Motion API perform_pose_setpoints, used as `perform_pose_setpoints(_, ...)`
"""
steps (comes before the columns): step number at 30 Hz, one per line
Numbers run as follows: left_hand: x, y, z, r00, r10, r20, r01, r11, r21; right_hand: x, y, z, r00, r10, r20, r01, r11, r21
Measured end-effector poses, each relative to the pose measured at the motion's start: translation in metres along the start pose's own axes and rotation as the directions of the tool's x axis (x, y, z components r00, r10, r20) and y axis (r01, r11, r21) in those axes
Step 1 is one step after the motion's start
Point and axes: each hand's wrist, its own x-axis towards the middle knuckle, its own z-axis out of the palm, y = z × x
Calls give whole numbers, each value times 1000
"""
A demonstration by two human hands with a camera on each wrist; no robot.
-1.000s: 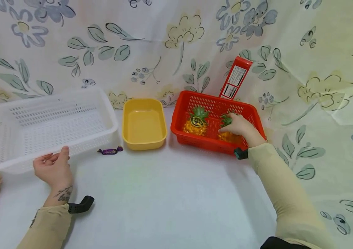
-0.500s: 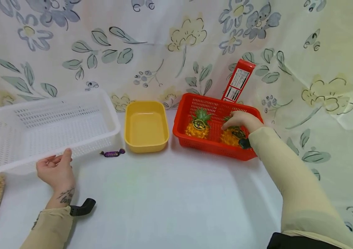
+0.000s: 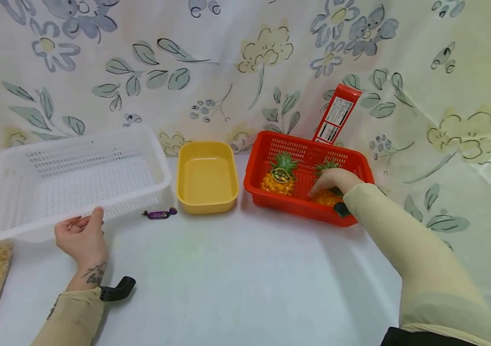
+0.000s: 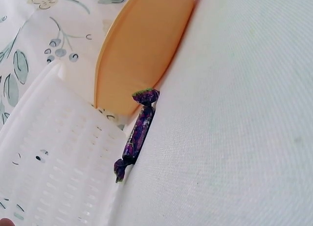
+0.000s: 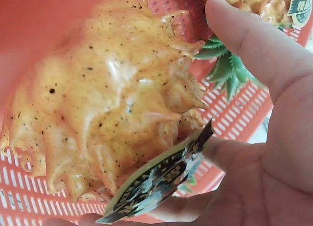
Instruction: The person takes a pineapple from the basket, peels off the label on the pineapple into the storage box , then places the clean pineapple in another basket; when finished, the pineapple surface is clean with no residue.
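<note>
From here I see the left hand [image 3: 84, 240] pinching the near rim of a long white basket [image 3: 141, 198] of perforated plastic. In the smaller red basket [image 3: 288, 204] lies a glossy, orange, black-speckled pineapple [image 5: 107, 99] with blunt spikes and a flat dark label [image 5: 161, 174]; the right hand [image 3: 335, 181] surrounds it, thumb apart from fingers, whether gripping I can't tell.

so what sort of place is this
Probably a staged tabletop workspace, though the wider room is out of view. A pale sheet printed with flowers and leaves rises behind a flat white tabletop, with a white perforated plastic basket in front of the sheet.
</note>
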Motion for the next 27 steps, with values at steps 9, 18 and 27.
perform_pose_setpoints(9,-1,2,0,1000,-24,9,24,1000,5,2,-1,-1,1000,17,19,-16,999,-52)
perform_pose_setpoints(18,1,0,-2,1000,-18,12,18,1000,8,2,0,-5,998,-6,56,10,997,-73)
perform_pose_setpoints(27,-1,4,-2,999,-22,32,22,999,-25,4,0,-8,994,35,101,-36,999,9)
